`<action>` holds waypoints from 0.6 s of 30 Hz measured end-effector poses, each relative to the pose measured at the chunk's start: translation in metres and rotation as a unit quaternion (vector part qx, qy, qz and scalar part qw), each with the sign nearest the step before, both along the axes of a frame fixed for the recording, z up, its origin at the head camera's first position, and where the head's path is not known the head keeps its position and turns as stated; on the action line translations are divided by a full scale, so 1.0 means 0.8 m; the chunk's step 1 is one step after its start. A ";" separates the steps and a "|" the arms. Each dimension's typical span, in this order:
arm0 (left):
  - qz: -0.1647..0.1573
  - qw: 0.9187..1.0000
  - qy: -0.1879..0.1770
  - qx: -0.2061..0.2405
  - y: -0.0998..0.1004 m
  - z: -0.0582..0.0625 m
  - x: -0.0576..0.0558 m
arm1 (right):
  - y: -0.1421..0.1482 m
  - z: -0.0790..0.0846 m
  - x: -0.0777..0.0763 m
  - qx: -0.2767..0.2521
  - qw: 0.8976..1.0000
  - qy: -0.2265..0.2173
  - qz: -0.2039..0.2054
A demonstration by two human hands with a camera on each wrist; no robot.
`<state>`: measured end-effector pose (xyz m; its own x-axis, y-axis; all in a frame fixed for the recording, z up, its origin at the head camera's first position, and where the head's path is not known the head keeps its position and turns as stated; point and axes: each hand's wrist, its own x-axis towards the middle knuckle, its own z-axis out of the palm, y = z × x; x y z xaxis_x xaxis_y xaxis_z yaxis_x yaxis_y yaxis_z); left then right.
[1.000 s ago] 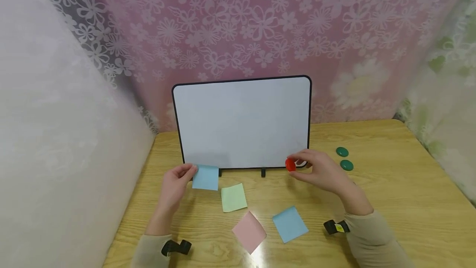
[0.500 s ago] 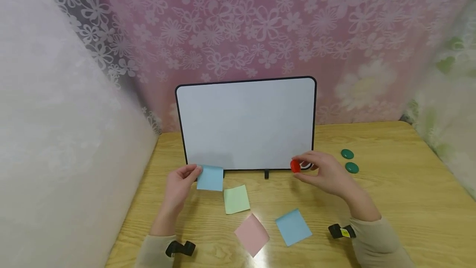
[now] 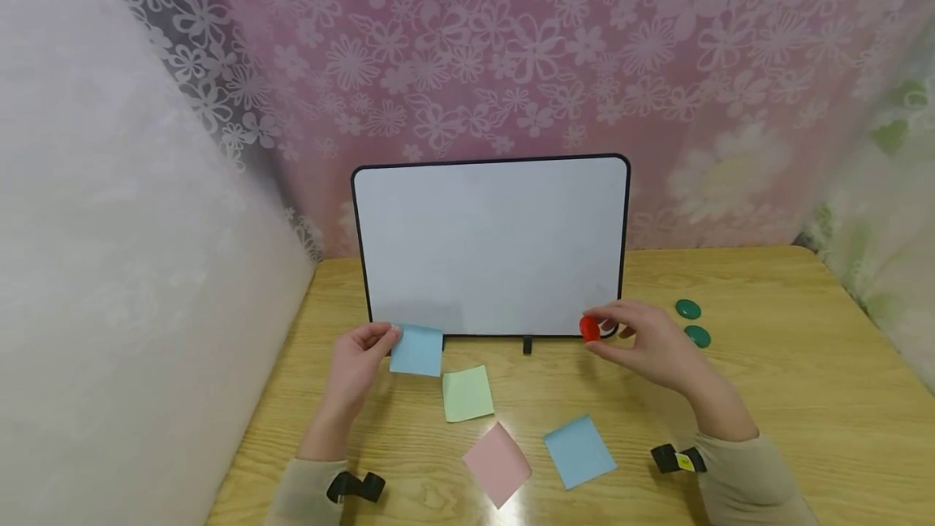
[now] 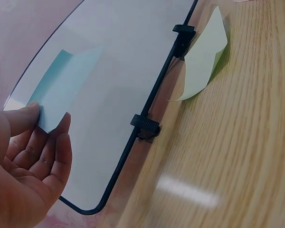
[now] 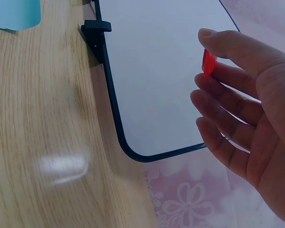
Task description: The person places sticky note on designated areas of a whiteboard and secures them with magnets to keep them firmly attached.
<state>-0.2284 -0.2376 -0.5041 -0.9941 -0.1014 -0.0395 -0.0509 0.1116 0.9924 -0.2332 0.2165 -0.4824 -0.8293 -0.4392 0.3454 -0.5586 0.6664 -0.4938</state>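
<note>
with our left hand (image 3: 355,361) we pinch a blue note (image 3: 418,351) by one corner, before the lower left of the whiteboard (image 3: 489,246). our right hand (image 3: 652,347) pinches a red disc (image 3: 588,329) near the whiteboard's lower right corner. on the table (image 3: 796,347) lie a green note (image 3: 468,394), a pink note (image 3: 497,465), a second blue note (image 3: 580,452) and two green discs (image 3: 688,309).

A pink floral backdrop (image 3: 467,63) rises behind the wooden table (image 3: 803,380), a pale wall (image 3: 146,291) at left.

Left fingers (image 3: 383,335) pinch blue note (image 3: 418,352); right fingers (image 3: 612,313), red disc (image 3: 588,329).
</note>
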 end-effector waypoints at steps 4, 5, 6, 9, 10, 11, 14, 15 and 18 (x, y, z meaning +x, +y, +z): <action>0.003 1.000 0.004 0.000 0.000 0.000 0.000 | 0.000 0.002 0.002 -0.004 1.000 0.000 -0.002; 0.004 1.000 0.005 0.002 0.000 -0.001 0.000 | 0.000 0.002 0.002 -0.004 1.000 0.000 -0.002; 0.004 1.000 0.005 0.002 0.000 -0.001 0.000 | 0.000 0.003 0.003 -0.005 1.000 0.002 -0.002; 0.004 1.000 0.005 0.005 0.000 -0.001 0.000 | 0.000 0.003 0.003 -0.005 1.000 0.007 0.001; 0.004 1.000 0.005 0.005 -0.001 -0.001 0.000 | -0.001 0.003 0.003 -0.005 1.000 0.008 0.004; 0.004 1.000 0.005 0.005 -0.001 -0.001 0.000 | -0.003 0.002 0.003 -0.005 1.000 0.009 0.006; 0.009 1.000 0.009 0.006 -0.002 0.001 0.001 | -0.007 0.000 0.000 -0.012 1.000 0.003 0.019; 0.010 1.000 0.010 0.005 -0.002 0.001 0.001 | -0.008 -0.001 0.000 -0.015 1.000 -0.001 0.023; 0.009 1.000 0.005 0.000 -0.002 0.000 0.001 | -0.012 -0.005 -0.002 -0.019 0.999 -0.016 0.030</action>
<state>-0.2279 -0.2392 -0.5039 -0.9924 -0.1191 -0.0300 -0.0434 0.1114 0.9928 -0.2349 0.2071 -0.4866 -0.8129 -0.4757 0.3359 -0.5802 0.6127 -0.5366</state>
